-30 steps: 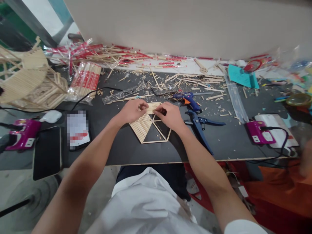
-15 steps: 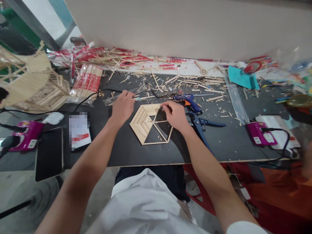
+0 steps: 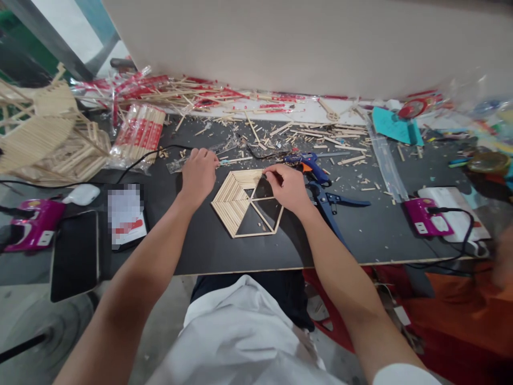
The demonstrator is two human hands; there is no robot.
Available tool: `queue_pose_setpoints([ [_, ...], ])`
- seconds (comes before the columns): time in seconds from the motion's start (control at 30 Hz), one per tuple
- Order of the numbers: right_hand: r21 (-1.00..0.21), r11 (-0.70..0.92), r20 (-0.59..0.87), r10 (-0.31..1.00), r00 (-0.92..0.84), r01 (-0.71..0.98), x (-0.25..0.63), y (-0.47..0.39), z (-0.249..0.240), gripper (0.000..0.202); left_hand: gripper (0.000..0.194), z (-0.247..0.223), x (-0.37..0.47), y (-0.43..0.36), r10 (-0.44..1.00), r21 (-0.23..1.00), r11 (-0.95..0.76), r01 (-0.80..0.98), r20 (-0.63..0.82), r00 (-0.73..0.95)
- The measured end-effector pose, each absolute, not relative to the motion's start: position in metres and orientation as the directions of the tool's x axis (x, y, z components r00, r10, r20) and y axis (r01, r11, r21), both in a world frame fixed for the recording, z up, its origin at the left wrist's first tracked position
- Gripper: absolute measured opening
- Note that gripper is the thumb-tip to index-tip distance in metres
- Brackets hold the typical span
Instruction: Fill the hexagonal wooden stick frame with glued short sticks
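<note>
On the dark tabletop lies a flat hexagon made of pale wooden sticks (image 3: 232, 206). Its left and upper sections are filled with rows of sticks, while the lower and right sections show open frame. My right hand (image 3: 286, 184) is at the hexagon's upper right corner, thumb and fingers pinched together; whatever they hold is hidden. Beyond the hexagon's upper left side is my left hand (image 3: 199, 174), its fingers curled together beside a thin stick (image 3: 240, 159) and clear plastic wrap. I cannot make out what is in these fingers.
A blue glue gun (image 3: 310, 163) and blue-handled cutters (image 3: 328, 206) lie right of the hexagon. Scraps and wrapped sticks (image 3: 138, 131) line the back. A larger stick structure (image 3: 48, 133), phones (image 3: 76, 254) and purple power sockets (image 3: 34, 224) are at left.
The view has shifted slightly. My left hand has drawn back a little to the left, and my right hand stays pinched at the hexagon's upper right corner.
</note>
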State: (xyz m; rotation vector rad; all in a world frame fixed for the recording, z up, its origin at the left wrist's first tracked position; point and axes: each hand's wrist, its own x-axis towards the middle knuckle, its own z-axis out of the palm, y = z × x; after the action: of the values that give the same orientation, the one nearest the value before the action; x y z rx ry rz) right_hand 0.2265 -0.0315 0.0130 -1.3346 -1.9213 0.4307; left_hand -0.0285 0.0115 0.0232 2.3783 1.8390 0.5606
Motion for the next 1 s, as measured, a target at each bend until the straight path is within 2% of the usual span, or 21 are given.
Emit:
queue_pose_setpoints([
  [0.17,-0.641,0.433,0.412,0.891,-0.193,0.633,0.226,-0.032,0.013,0.022,0.022,0.023,-0.031,0.021,0.970,0.414,-0.166,0.895,0.233,0.072],
  [0.37,-0.617,0.466,0.456,0.868,-0.194,0.634,0.227,-0.031,0.013,0.019,0.027,0.012,-0.031,0.028,0.891,0.409,-0.343,0.846,0.427,0.155],
  [0.6,-0.637,0.475,0.472,0.863,-0.180,0.608,0.226,-0.031,0.009,0.016,0.026,0.003,-0.035,0.030,0.802,0.446,-0.441,0.779,0.585,0.119],
  [0.67,-0.647,0.462,0.476,0.866,-0.152,0.606,0.226,-0.031,0.009,0.022,0.023,0.008,-0.033,0.026,0.793,0.462,-0.474,0.750,0.595,0.135],
  [0.83,-0.619,0.480,0.569,0.820,-0.066,0.621,0.225,-0.033,0.014,0.053,0.018,0.019,-0.017,0.008,0.753,0.449,-0.593,0.669,0.604,0.262],
  [0.9,-0.605,0.504,0.590,0.804,-0.079,0.617,0.226,-0.034,0.016,0.048,0.017,0.019,-0.011,0.002,0.732,0.440,-0.629,0.641,0.614,0.295],
  [1.0,-0.574,0.528,0.607,0.787,-0.109,0.626,0.227,-0.033,0.017,0.026,0.023,0.018,-0.005,-0.002,0.732,0.488,-0.642,0.592,0.621,0.281],
])
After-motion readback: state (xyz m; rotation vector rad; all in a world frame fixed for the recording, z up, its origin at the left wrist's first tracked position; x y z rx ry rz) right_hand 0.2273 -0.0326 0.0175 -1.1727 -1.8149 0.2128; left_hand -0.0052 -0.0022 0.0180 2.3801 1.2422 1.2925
